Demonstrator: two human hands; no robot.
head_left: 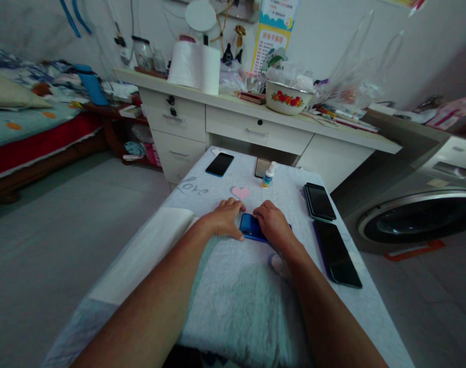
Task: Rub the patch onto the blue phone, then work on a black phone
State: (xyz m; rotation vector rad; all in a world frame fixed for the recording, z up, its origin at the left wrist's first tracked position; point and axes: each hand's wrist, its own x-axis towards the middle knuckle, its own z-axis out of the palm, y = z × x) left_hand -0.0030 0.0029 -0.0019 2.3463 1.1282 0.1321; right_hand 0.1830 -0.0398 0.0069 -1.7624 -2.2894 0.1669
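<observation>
A blue smartphone (251,228) lies on the cloth-covered table, its glossy back with a camera at the left end facing up. My left hand (226,220) spans the phone's left end, thumb at the near corner and forefinger at the far corner. Over the middle and right of the phone, my right hand (273,223) rests with curled fingers. Whatever may be under those fingers is hidden. Beyond both hands stands a small white-capped spray bottle (269,176) with a blue label, in front of a gold-coloured phone (262,167).
Another phone (219,164) lies far left on the table. Stacked dark phones (320,201) and a large black-screened device (337,254) line the right edge. A folded white cloth (144,255) lies left. Behind are a drawer desk (179,120) and, rightward, a washing machine (413,184).
</observation>
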